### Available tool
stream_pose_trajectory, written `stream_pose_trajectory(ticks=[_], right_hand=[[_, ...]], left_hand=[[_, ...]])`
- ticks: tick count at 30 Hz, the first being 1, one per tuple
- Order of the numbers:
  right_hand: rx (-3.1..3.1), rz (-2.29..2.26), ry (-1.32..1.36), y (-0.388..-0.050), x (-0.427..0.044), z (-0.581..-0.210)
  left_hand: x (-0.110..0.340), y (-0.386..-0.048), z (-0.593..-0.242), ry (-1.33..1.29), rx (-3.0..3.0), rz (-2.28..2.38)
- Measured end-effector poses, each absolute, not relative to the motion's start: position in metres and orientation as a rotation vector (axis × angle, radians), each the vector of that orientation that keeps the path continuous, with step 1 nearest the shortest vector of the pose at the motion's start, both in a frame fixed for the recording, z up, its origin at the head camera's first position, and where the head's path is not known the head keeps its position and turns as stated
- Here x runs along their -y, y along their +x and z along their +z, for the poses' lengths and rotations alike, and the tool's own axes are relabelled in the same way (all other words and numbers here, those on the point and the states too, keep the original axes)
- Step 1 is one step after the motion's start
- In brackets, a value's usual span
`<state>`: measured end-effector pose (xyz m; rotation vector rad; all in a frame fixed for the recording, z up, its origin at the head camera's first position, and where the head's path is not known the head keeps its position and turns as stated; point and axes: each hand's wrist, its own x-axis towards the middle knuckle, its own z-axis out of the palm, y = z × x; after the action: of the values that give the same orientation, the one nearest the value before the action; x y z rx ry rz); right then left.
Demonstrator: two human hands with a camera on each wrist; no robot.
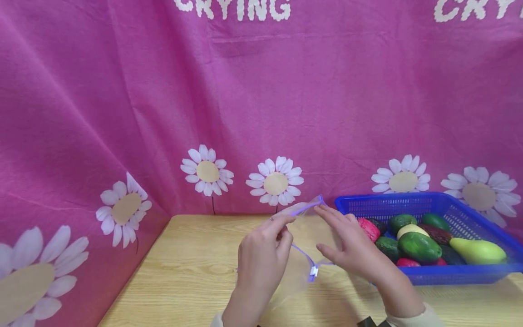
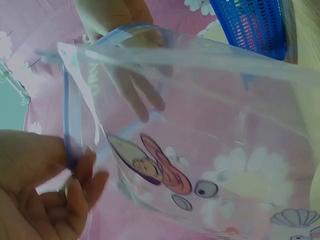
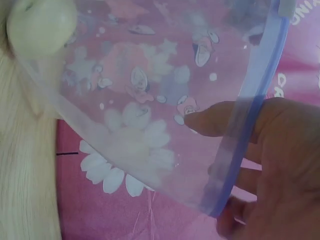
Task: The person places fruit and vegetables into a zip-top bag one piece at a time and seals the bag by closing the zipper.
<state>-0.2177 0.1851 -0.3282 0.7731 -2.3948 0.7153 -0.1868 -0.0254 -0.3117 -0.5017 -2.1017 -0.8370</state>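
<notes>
A clear zip bag [image 1: 292,272] with a purple-blue zip strip and a white slider [image 1: 313,271] stands with its mouth parted between the hands. Its panels carry small cartoon prints. My left hand [image 1: 263,256] pinches the rim on the left side, fingers curled. At the mouth's right side, my right hand [image 1: 353,240] touches the rim with extended fingers, the thumb spread apart from them. Through the plastic, the left wrist view shows the right hand's fingers [image 2: 142,95]. A pale round fruit [image 3: 42,25] appears low at the bag in the right wrist view; whether it lies inside, I cannot tell.
To the right, a blue plastic basket [image 1: 457,272] holds several fruits and vegetables, among them a yellow-green pear [image 1: 480,251] and a green avocado-like piece [image 1: 420,247]. A pink cloth [image 1: 327,104] with daisies hangs behind the wooden table [image 1: 184,272].
</notes>
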Motion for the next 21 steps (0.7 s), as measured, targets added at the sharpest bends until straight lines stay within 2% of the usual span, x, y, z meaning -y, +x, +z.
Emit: stream_pose_trajectory(ticks=[7,13,17,21], right_hand=[[2.399,0.592,0.630,-0.212,-0.174,-0.328],[2.585,0.738,0.437,-0.202,-0.172,-0.323],[2.584,1.023,0.528,-0.195,-0.171,-0.316],[2.296,1.210,0.682,-0.186,-0.166,-0.304]], left_hand=[[0.025,-0.185,-0.312,-0.327,2.179,-0.767],[0.028,-0.187,-0.310,-0.345,2.232,-0.818],[0.029,-0.185,-0.306,-0.431,2.226,-0.998],[0.034,-0.177,-0.297,-0.547,2.033,-1.241]])
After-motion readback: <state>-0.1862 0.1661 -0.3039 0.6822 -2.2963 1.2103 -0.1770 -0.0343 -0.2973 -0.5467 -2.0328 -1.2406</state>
